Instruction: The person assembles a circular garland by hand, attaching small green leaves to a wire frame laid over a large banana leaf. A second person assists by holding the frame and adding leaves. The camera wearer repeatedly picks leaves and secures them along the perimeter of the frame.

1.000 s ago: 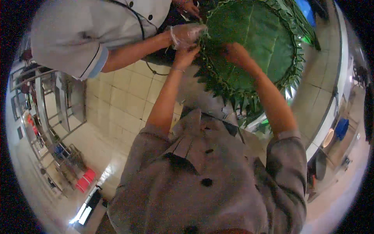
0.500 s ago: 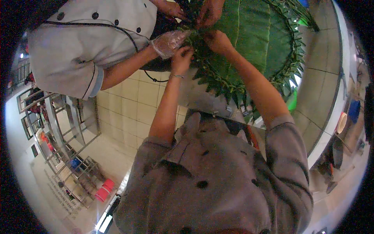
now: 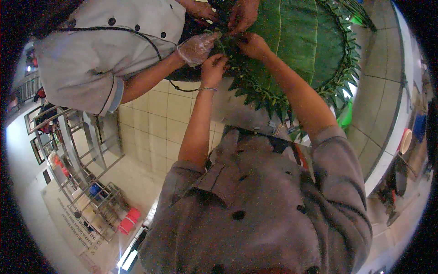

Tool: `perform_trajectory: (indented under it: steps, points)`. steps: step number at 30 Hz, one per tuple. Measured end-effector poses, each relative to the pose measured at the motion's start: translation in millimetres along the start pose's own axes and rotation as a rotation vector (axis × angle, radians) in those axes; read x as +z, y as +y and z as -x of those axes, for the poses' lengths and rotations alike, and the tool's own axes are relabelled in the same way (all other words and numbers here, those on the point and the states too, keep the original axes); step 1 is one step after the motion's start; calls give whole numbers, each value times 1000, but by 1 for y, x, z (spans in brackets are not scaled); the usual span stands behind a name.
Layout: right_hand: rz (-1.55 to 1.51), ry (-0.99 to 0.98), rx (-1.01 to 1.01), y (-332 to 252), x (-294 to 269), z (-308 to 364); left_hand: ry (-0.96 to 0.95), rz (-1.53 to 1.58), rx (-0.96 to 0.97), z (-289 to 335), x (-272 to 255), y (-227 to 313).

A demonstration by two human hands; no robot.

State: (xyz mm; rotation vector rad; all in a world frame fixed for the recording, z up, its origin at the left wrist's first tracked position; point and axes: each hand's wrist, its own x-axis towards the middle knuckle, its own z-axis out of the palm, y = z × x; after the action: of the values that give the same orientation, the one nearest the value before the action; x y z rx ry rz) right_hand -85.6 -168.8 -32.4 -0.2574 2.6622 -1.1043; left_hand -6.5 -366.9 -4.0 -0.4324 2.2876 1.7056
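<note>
A large round tray covered in green banana leaf (image 3: 292,45) has a border of pointed folded leaves (image 3: 264,98). At its left edge, my left hand (image 3: 214,69) has its fingers bent in against the leaf border. My right hand (image 3: 253,46) reaches over the tray from the right, fingers pinched together on the same stretch of border. Just beside my left hand, a co-worker's hand in a clear plastic glove (image 3: 197,48) holds part of the border. Another person's hand (image 3: 244,16) works right above mine. What lies between the fingertips is mostly hidden.
The co-worker in a white buttoned jacket (image 3: 123,50) stands close on the left. A tiled counter (image 3: 376,96) runs along the right, with leaf stalks (image 3: 362,16) at its far end. Metal racks (image 3: 86,146) and a red container (image 3: 129,221) are at the lower left.
My hands stay at the border with little movement. The co-worker's gloved hand has shifted slightly left, and the upper hand has moved slightly. The whole view has shifted a little.
</note>
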Motion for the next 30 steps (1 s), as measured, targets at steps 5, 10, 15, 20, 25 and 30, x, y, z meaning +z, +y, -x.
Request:
perform_trajectory:
  steps: [5, 10, 15, 20, 25, 30]
  points:
    - [11, -82, -84, 2, -1, 15, -5, 168, -137, -7, 5, -7]
    - [-72, -14, 26, -13, 5, 32, -31, 131, -116, -8, 5, -1]
    - [-120, 0, 7, -24, 10, 40, 4, 95, -131, -3, 3, 9]
    - [-154, -117, 13, -14, 13, 25, -17, 179, -107, -3, 6, 10]
    - [-201, -203, -18, -25, 2, 27, -83, 184, 7, -14, -6, -18]
    - [-218, -178, -27, -17, 4, 25, -130, 185, 99, -17, -2, -19]
